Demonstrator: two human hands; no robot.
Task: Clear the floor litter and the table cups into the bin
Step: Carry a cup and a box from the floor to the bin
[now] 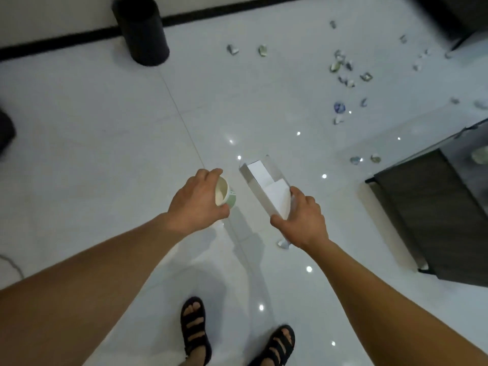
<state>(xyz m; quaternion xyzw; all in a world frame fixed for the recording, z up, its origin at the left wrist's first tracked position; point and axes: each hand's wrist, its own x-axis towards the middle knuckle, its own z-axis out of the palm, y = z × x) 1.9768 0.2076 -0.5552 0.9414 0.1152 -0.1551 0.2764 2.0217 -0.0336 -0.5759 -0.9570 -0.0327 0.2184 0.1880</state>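
While the person stands in black sandals [195, 328] on the glossy tile floor [105, 154], both hands are full. The left hand [196, 200] curls round a green-patterned paper cup [224, 192], tipped sideways so its empty mouth shows; it looks carried for dumping. The right hand [303, 220] grips 1 end of a clear box [264, 183] holding white paper. 1 scrap [283, 244] lies just below that wrist. Farther off, scattered litter [339, 107] lies beside the glass table [396, 133]. The black bin [141, 30] stands by the far wall, well apart, likely the destination.
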